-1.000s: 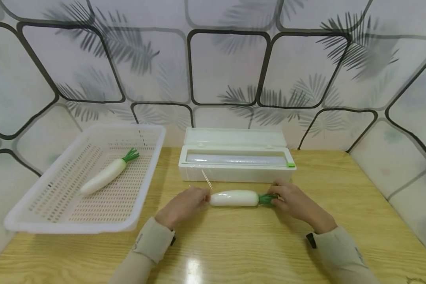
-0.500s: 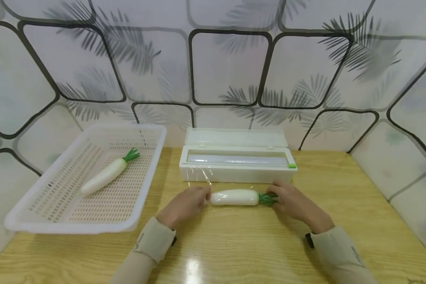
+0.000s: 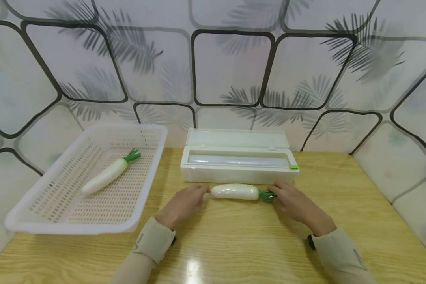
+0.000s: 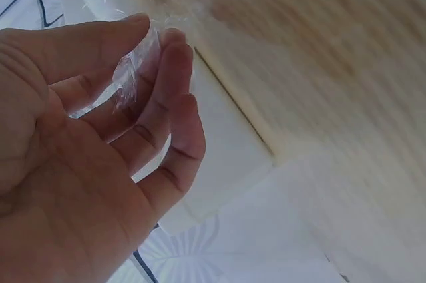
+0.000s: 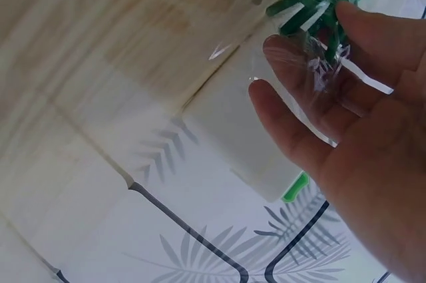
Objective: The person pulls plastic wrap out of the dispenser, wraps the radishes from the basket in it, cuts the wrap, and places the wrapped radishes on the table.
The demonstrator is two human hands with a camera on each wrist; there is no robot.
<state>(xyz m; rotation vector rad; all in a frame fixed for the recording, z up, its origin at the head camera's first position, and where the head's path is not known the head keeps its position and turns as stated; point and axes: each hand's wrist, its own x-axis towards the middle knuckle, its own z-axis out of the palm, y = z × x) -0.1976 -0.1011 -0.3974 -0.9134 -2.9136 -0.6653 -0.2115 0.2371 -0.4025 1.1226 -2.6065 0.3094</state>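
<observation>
A white daikon radish [image 3: 235, 191] with green leaves [image 3: 266, 195] lies crosswise between my two hands in the head view, its surface glossy with clear cling film. At its pointed left end my left hand [image 3: 184, 203] pinches bunched cling film [image 4: 133, 73] between thumb and fingers, shown close up in the left wrist view. My right hand [image 3: 298, 207] is at the leafy end. There its thumb and fingers pinch film [image 5: 323, 73] gathered around the green leaves, as the right wrist view shows. Right behind the radish stands a white cling film box [image 3: 239, 174].
The box's lid [image 3: 238, 139] stands raised, showing the film roll [image 3: 238, 160]; a green slider [image 3: 293, 167] sits at its right front. On the left, a white plastic basket [image 3: 142, 203] holds another daikon [image 3: 104, 177]. A patterned wall [image 3: 230, 71] rises behind the wooden table [image 3: 241, 244].
The radish has shifted slightly away from me, toward the box, with both hands still at its ends. Film strands seen earlier between my left hand and the box no longer show.
</observation>
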